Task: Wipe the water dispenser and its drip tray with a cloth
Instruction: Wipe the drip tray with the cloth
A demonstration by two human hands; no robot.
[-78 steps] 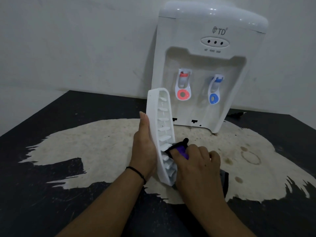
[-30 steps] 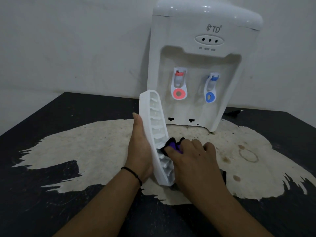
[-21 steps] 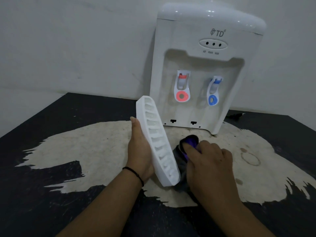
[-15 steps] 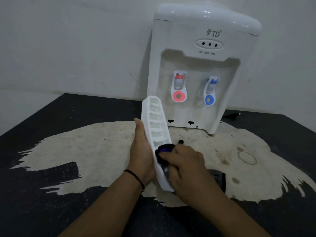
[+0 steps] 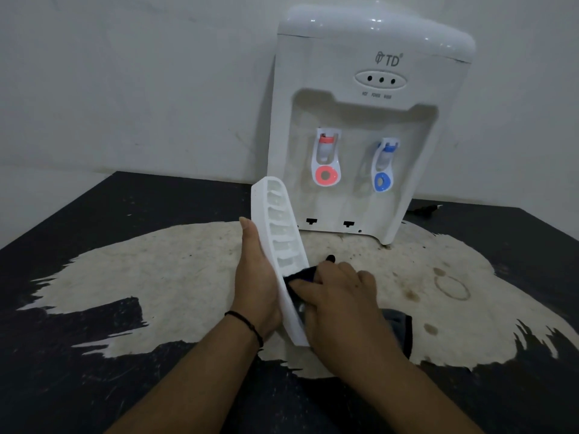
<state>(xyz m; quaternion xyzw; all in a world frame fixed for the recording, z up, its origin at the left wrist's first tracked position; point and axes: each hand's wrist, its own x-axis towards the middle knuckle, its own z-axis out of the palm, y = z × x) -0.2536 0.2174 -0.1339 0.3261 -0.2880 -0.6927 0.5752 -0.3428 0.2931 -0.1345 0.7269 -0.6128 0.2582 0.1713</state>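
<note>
Gripping the light, rigid drip tray (image 5: 275,233) along its back, in front of the water dispenser (image 5: 363,126), the left hand (image 5: 255,277) braced it while the right hand (image 5: 341,296) pinched the soft cloth (image 5: 302,274) against its slats.

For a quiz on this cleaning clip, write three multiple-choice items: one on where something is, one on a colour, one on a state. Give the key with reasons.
1. Where is the drip tray?
A. Slotted into the water dispenser
B. Held up on edge in front of the dispenser
C. Lying flat on the table

2. What colour is the ring on the left tap lever?
A. Red
B. Green
C. Yellow

3. What is the right hand doing?
A. Hanging idle
B. Pressing a tap
C. Pressing a dark cloth into the tray

Key: 1 B, the left hand holds the tray from behind, tilted on its end, apart from the dispenser. 2 A, that lever's ring is red and the right one is blue. 3 C, its fingers curl round the cloth against the tray's ribbed inside.
</note>
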